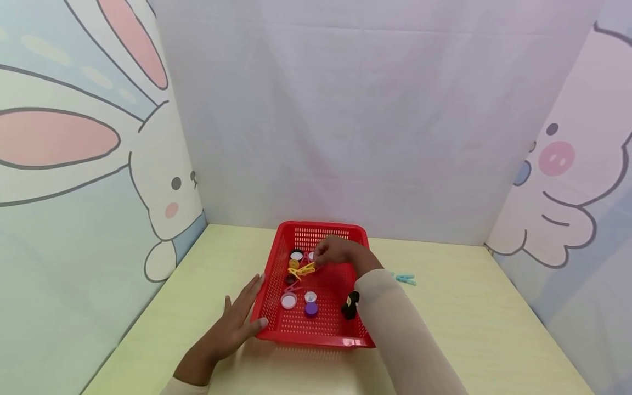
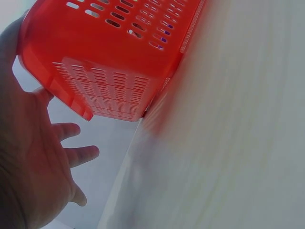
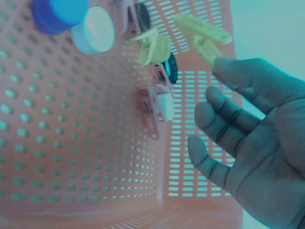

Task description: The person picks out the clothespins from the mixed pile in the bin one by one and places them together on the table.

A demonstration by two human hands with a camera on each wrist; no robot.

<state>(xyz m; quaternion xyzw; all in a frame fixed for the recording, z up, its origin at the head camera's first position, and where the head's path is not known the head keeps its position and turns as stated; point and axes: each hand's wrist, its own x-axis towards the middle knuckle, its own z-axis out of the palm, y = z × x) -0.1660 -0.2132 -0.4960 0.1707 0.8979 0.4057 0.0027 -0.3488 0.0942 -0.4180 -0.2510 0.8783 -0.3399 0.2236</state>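
With our right hand [image 1: 339, 250] we pinch a yellow clothespin [image 3: 200, 32] over the red basket [image 1: 316, 339]; our left hand [image 1: 232, 326], fingers apart, rests against the basket's left rim. Inside the basket lies a purple cap [image 1: 311, 310]; right of it, on the bench [image 1: 459, 307], a blue clothespin [image 1: 406, 279].

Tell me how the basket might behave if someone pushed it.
The basket is probably light for its size, since its sides and floor are full of holes. It seems unlikely to tip, being wide and low on the table. The loose caps inside might slide about with a sudden push.
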